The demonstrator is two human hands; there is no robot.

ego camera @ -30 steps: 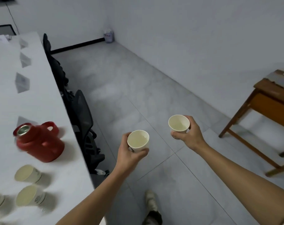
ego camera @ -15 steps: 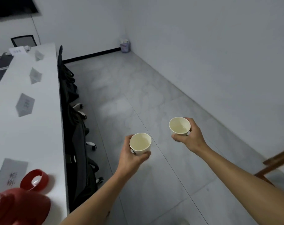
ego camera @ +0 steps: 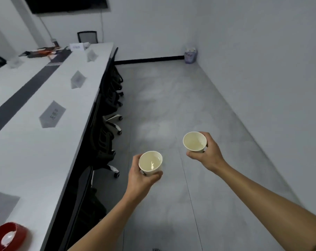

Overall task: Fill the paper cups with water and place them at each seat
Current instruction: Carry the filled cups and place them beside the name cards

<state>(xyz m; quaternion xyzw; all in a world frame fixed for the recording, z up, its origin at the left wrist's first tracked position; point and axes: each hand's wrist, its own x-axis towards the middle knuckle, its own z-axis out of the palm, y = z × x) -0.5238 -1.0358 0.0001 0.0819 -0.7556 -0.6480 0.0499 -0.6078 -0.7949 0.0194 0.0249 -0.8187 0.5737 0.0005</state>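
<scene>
Two paper cups, the left cup (ego camera: 150, 163) and the right cup (ego camera: 194, 142), hang in the air above the grey floor. Both are upright with water showing inside, and neither is yet on the long white table (ego camera: 36, 160) off to the left. The left hand (ego camera: 140, 180) wraps fingers and thumb round the wall of the left cup. The right hand (ego camera: 206, 154) grips the right cup the same way, low on its side, and the two cups are well apart. Such cups are probably light even when filled, with thin, soft walls that buckle under a hard squeeze and push water over the rim. A gentle hold round the middle of the wall, below the stiffer rolled rim, seems the safest, with each cup kept level while walking. Folded name cards (ego camera: 53, 115) mark the seats along the table, with black chairs (ego camera: 103, 140) tucked against its edge. Each cup likely belongs beside one card, set down flat on its base.
</scene>
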